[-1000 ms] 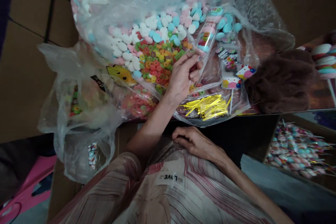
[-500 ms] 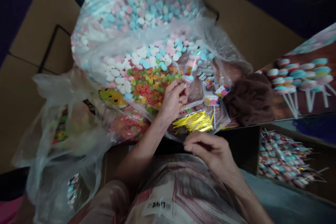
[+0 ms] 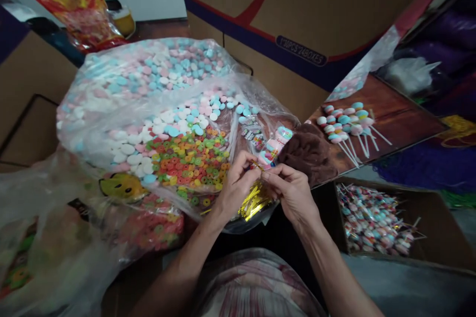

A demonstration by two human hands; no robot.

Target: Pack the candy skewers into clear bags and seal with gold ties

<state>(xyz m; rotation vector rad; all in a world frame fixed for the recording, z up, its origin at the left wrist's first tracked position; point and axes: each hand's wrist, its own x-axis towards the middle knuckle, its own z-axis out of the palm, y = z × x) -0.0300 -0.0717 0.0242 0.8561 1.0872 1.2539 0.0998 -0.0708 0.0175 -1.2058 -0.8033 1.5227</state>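
Note:
My left hand (image 3: 240, 181) is closed in a pinch at the lower end of a candy lollipop (image 3: 274, 144) in clear wrap, a stack of pink, white and blue sweets tilted up to the right. A thin gold twist tie (image 3: 257, 164) runs between the fingertips of both hands. My right hand (image 3: 293, 190) meets the left and pinches the tie at the base of the wrap. The fingers partly hide the lollipop's stick end. Just below my hands lies a pile of gold twist ties (image 3: 255, 201).
Loose ring candies (image 3: 189, 161) and pastel tablet candies (image 3: 178, 121) spread from a big clear bag (image 3: 148, 104). At right are a brown cloth (image 3: 308, 153), unwrapped lollipops (image 3: 347, 124) on a board, and a carton (image 3: 439, 218) with many wrapped ones. Large cardboard boxes (image 3: 260, 59) stand behind.
My right hand has risen to meet my left at the lollipop's base, and a gold tie now shows between them. The lollipop leans more to the right. The head view has tilted up.

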